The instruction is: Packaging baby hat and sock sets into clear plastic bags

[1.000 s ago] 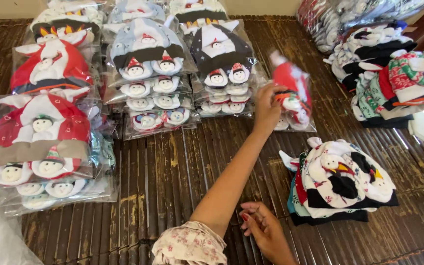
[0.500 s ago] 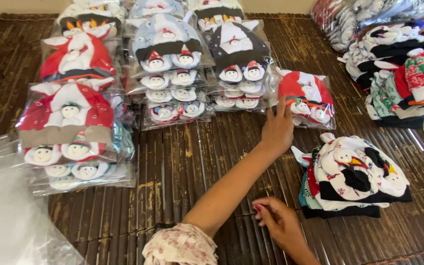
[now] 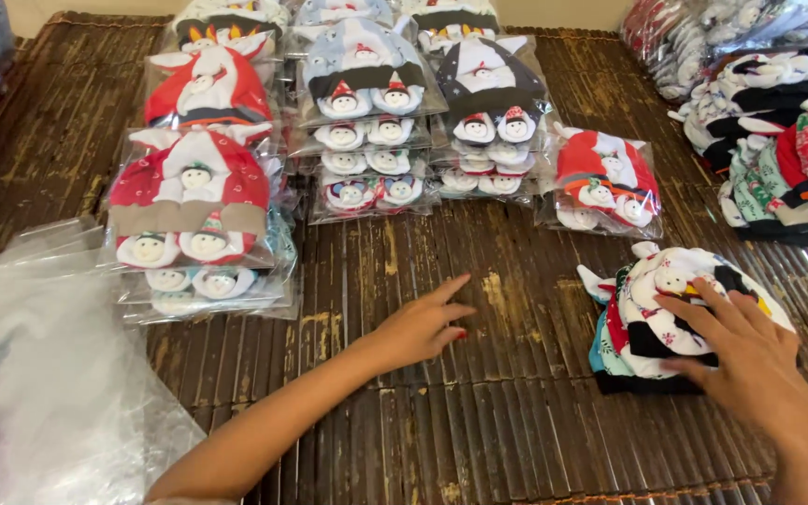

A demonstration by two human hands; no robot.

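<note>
My left hand (image 3: 423,327) hovers low over the dark bamboo mat (image 3: 507,411), fingers spread and empty, pointing toward the far right. My right hand (image 3: 750,360) rests flat on a small stack of unwrapped snowman-patterned fabric pieces (image 3: 666,313) at the right. A red packet in clear plastic (image 3: 602,187) lies on the mat just beyond that stack. Behind my left hand stand piles of bagged items: red ones (image 3: 194,206) at the left, grey and black ones (image 3: 367,122) in the middle.
A heap of empty clear plastic bags (image 3: 39,374) covers the near left. More unwrapped fabric pieces (image 3: 778,150) and bagged goods (image 3: 703,37) are piled at the far right. The mat's edge meets pale floor at the top.
My left hand has let go of the red packet, which now lies beside the piles, and has drawn back toward me. My right hand has moved onto the loose fabric stack.
</note>
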